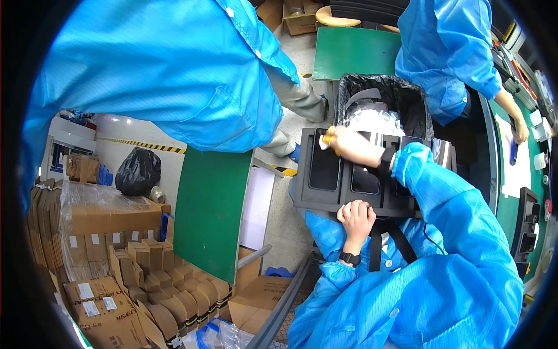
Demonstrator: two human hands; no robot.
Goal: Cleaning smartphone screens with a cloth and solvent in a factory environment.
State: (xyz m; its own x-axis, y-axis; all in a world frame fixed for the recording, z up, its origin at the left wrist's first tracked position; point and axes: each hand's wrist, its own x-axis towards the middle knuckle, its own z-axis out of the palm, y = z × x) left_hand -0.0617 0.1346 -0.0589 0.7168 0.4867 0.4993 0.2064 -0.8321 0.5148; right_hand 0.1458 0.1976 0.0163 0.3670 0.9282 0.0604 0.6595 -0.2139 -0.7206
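A black foam tray (325,200) lies across my lap, with dark-screened phones in its slots. The leftmost phone (324,171) shows most fully, and a second phone (365,180) sits beside it, partly under my right forearm. My left hand (356,220) is closed over the tray's near edge, fingers curled onto it. Above the top end of the leftmost phone is my right hand (349,145), with yellow covers on its fingertips. Those fingers are pinched together around a small whitish bit that I cannot make out.
Just beyond the tray stands a bin (414,104) lined with a black bag. Co-workers in blue coats stand at upper left and upper right. A green table (212,209) is on the left, above cardboard pieces (168,285). Another green bench (517,192) runs along the right.
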